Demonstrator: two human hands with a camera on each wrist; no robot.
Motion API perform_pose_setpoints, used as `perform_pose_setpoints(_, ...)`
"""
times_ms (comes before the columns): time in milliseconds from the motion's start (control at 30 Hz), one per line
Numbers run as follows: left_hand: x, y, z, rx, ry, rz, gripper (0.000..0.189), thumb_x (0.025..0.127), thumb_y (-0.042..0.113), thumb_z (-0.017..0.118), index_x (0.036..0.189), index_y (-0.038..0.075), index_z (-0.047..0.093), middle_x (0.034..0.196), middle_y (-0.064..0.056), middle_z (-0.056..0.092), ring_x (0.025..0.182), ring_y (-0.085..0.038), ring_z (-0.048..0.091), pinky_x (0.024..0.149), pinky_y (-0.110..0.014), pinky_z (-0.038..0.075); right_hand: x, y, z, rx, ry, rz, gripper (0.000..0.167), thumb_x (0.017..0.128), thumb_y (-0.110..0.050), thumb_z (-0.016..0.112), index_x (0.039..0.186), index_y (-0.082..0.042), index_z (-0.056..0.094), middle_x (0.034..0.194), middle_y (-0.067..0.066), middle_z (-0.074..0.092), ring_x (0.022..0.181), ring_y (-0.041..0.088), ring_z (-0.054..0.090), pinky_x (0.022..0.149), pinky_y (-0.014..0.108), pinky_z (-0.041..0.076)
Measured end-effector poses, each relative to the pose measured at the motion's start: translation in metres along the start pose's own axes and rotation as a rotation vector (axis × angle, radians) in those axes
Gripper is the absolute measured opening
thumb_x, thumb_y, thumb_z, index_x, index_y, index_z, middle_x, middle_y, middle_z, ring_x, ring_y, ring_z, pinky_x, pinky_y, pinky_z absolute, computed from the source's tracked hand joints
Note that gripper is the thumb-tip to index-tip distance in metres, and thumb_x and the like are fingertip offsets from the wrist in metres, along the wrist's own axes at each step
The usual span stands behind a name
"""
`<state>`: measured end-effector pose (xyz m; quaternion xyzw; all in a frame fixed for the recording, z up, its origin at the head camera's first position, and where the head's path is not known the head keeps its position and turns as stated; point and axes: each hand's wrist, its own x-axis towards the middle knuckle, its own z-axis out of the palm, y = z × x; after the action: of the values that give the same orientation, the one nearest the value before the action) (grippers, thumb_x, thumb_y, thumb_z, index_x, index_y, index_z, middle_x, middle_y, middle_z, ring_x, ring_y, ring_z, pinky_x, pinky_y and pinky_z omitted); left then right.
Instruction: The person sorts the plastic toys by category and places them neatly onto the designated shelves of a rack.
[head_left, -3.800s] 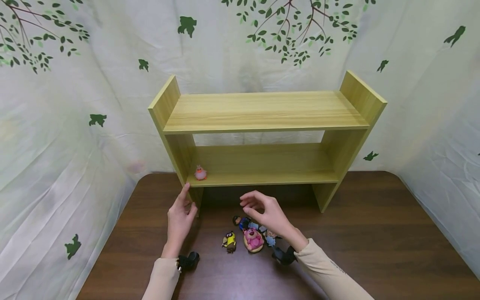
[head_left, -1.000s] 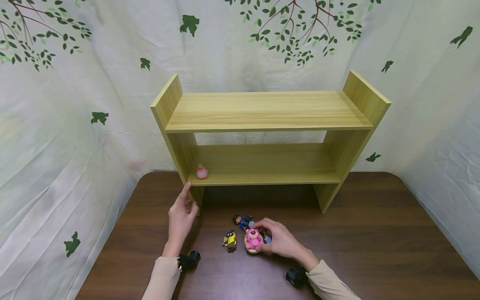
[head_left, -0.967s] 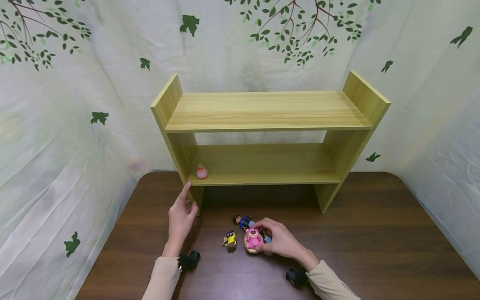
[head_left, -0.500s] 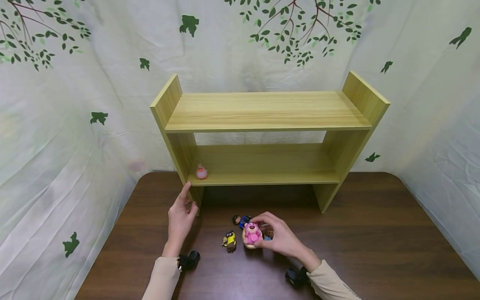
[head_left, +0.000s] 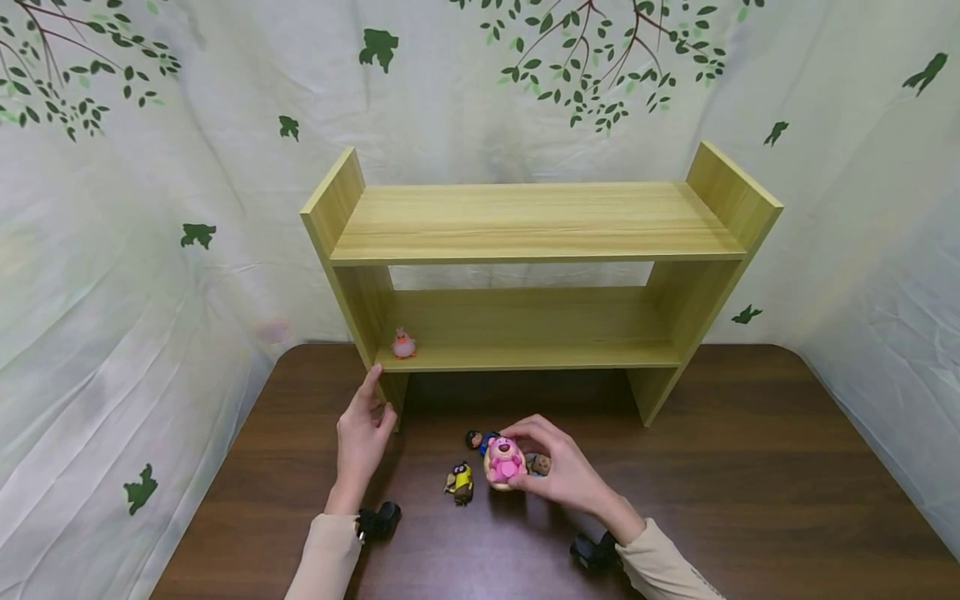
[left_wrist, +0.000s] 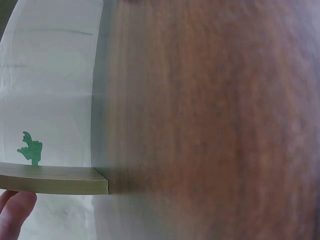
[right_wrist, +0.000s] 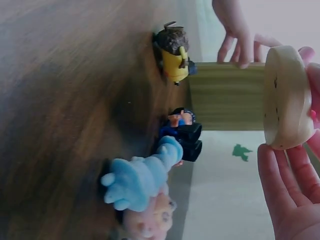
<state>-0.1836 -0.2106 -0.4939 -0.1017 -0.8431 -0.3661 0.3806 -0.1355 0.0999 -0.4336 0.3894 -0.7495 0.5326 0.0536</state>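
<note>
My right hand (head_left: 562, 475) holds a pink bear figurine (head_left: 505, 460) between thumb and fingers, above the table; its flat cream base (right_wrist: 287, 100) shows in the right wrist view. My left hand (head_left: 363, 446) touches the left side panel of the wooden shelf (head_left: 525, 358) with an outstretched finger. On the table lie a yellow minion figurine (head_left: 460, 483), a dark-haired figurine in blue (head_left: 475, 440), partly hidden by the bear, and a figurine in light blue (right_wrist: 135, 182) beside the right hand. A small pink bird-like figurine (head_left: 403, 344) stands on the middle board's left end.
The two-board shelf stands at the back of the brown table (head_left: 750, 467). Its upper board (head_left: 532, 221) has raised side panels. A pale curtain (head_left: 225, 167) with leaf prints hangs behind. A black wrist camera (head_left: 592, 550) sits at the right wrist, low over the table.
The right hand came down from above the figurines, took hold of the pink bear and has raised it slightly, away from me. The left hand stays at the shelf's side.
</note>
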Motion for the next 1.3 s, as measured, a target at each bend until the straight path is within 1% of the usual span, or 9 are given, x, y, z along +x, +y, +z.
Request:
perform_pose_setpoints(167,0.0,0.001,0.001,-0.005,0.01,0.002,0.076,0.075,-0.014,0.061,0.141,0.02,0.045,0.105,-0.016,0.063,0.077,-0.025,0.066,0.053,-0.02,0.048,0.003,-0.005,-0.003,-0.057,0.016,-0.047,0.05,0.067,0.005,0.082,0.113,0.007,0.061,0.107,0.017,0.059,0.098,0.029,0.059,0.083,0.043,0.05)
perform_pose_setpoints(367,0.0,0.001,0.0,-0.007,0.015,0.004,0.076,0.075,-0.015,0.061,0.141,0.019,0.046,0.104,-0.016,0.063,0.075,-0.023,0.065,0.054,-0.018,0.047,0.008,-0.012,-0.006,0.015,0.009,-0.033,0.049,0.069,0.007,0.08,0.114,0.009,0.06,0.109,0.021,0.056,0.096,0.03,0.06,0.082,0.037,0.052)
perform_pose_setpoints(500,-0.001,0.001,0.0,0.001,0.014,0.006,0.076,0.075,-0.015,0.061,0.141,0.02,0.045,0.106,-0.016,0.063,0.076,-0.025,0.066,0.053,-0.021,0.048,0.014,-0.019,-0.01,0.04,0.017,-0.062,0.049,0.069,0.01,0.078,0.114,0.011,0.058,0.109,0.022,0.055,0.094,0.031,0.061,0.081,0.034,0.052)
perform_pose_setpoints(633,-0.001,0.001,0.0,0.003,0.012,0.004,0.076,0.075,-0.014,0.061,0.142,0.02,0.044,0.107,-0.017,0.063,0.076,-0.025,0.066,0.054,-0.021,0.048,0.021,-0.026,-0.014,0.026,0.024,-0.109,0.049,0.068,0.012,0.078,0.113,0.012,0.058,0.108,0.022,0.055,0.094,0.03,0.06,0.081,0.037,0.052)
perform_pose_setpoints(800,-0.001,0.003,0.0,-0.01,0.011,-0.001,0.076,0.076,-0.014,0.061,0.142,0.02,0.045,0.106,-0.017,0.063,0.077,-0.024,0.065,0.055,-0.018,0.048,0.029,-0.032,-0.018,-0.013,0.035,-0.136,0.05,0.067,0.01,0.079,0.112,0.011,0.059,0.108,0.022,0.056,0.097,0.031,0.058,0.079,0.042,0.052)
perform_pose_setpoints(900,-0.001,0.003,0.0,-0.011,0.01,0.0,0.076,0.076,-0.014,0.061,0.142,0.02,0.044,0.106,-0.017,0.063,0.077,-0.025,0.065,0.056,-0.018,0.048,0.033,-0.035,-0.02,-0.026,0.042,-0.15,0.05,0.067,0.01,0.079,0.112,0.011,0.059,0.108,0.022,0.056,0.098,0.033,0.057,0.078,0.044,0.052)
perform_pose_setpoints(1033,-0.001,0.002,0.0,-0.006,0.013,0.005,0.076,0.076,-0.014,0.061,0.142,0.02,0.044,0.108,-0.017,0.062,0.077,-0.025,0.066,0.056,-0.019,0.048,0.038,-0.038,-0.021,-0.029,0.047,-0.162,0.049,0.067,0.01,0.079,0.111,0.012,0.059,0.108,0.023,0.055,0.098,0.034,0.056,0.078,0.047,0.052)
perform_pose_setpoints(1167,-0.001,0.001,0.001,-0.005,0.017,0.014,0.076,0.075,-0.015,0.061,0.142,0.019,0.045,0.106,-0.017,0.062,0.076,-0.024,0.065,0.055,-0.02,0.049,0.042,-0.041,-0.022,-0.034,0.053,-0.167,0.049,0.066,0.009,0.08,0.111,0.012,0.059,0.107,0.023,0.055,0.096,0.033,0.057,0.078,0.049,0.051)
perform_pose_setpoints(1300,-0.001,0.001,0.0,-0.001,0.014,0.019,0.076,0.075,-0.015,0.061,0.142,0.019,0.044,0.104,-0.017,0.062,0.075,-0.024,0.065,0.054,-0.023,0.049,0.046,-0.044,-0.024,-0.034,0.063,-0.155,0.051,0.066,0.008,0.081,0.112,0.012,0.06,0.108,0.023,0.055,0.095,0.031,0.058,0.079,0.049,0.051)
